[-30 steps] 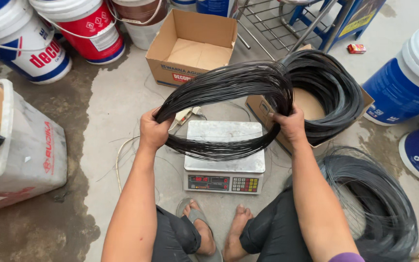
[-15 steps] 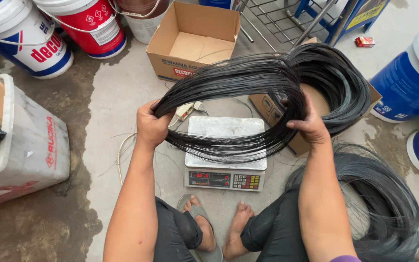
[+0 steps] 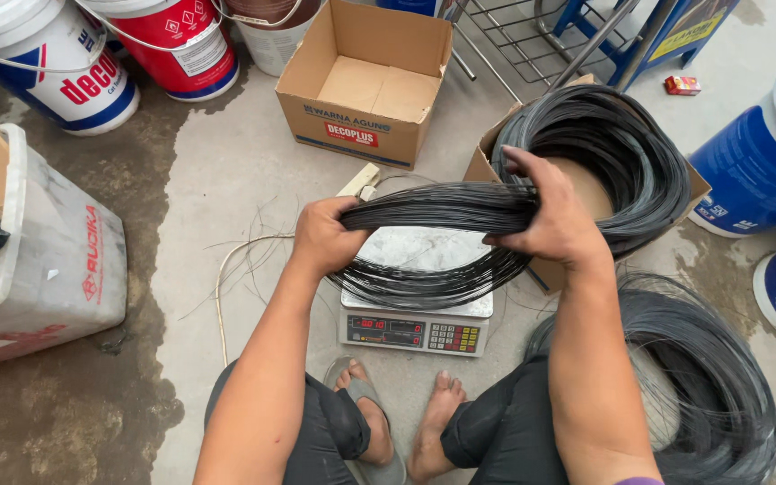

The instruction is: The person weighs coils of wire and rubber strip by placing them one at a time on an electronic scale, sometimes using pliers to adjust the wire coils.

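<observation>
- A coil of black wire is being held above the digital scale, its lower loop lying on the pan.
- It is being gripped by the left hand, fingers wrapped tight.
- It is being clasped by the right hand, fingers closed around the strands.

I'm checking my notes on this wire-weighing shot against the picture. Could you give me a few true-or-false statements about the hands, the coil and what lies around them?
1. Both the left hand and the right hand grip the black wire coil. True.
2. The coil is held over a digital scale. True.
3. The open cardboard box beyond the scale is packed full of wire. False: it looks empty.
4. Another wire coil lies on the floor by the person's right leg. True.
5. The person wears closed shoes. False: the right foot is bare, the other in a sandal.
</observation>
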